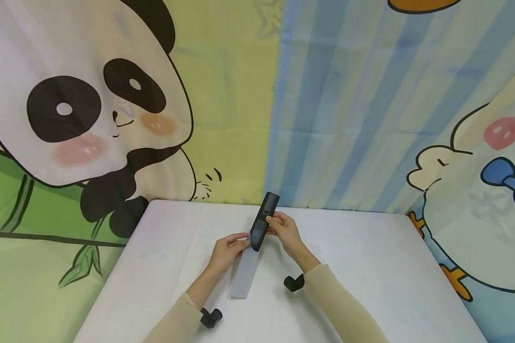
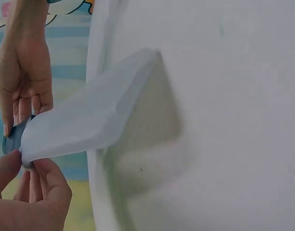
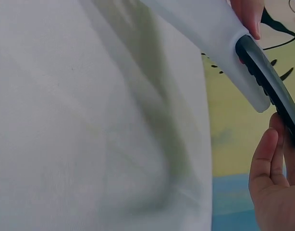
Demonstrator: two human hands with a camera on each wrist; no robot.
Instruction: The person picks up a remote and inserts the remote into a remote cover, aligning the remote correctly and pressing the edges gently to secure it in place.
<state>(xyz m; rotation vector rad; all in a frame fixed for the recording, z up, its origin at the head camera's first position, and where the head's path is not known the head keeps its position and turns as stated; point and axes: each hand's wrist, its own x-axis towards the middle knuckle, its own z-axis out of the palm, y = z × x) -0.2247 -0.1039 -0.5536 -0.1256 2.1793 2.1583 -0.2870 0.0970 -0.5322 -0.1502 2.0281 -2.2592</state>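
Note:
A long black remote control (image 1: 264,221) is tilted above the table, its lower end at the mouth of a pale translucent sleeve (image 1: 245,276). My right hand (image 1: 288,236) grips the remote's right side between thumb and fingers. At the sleeve's mouth, my left hand (image 1: 226,253) pinches the edge next to the remote's lower end. The left wrist view shows the sleeve (image 2: 90,115) slanting away from both hands, over its own shadow. Raised buttons line one face of the remote (image 3: 270,79) in the right wrist view; how much of it the sleeve covers I cannot tell.
Beneath the hands is a white-covered table (image 1: 176,267). A cloth backdrop (image 1: 227,95) printed with cartoon animals hangs behind its far edge. Black wrist-worn devices jut out beside the left sleeve cuff (image 1: 189,307) and the right cuff (image 1: 319,276).

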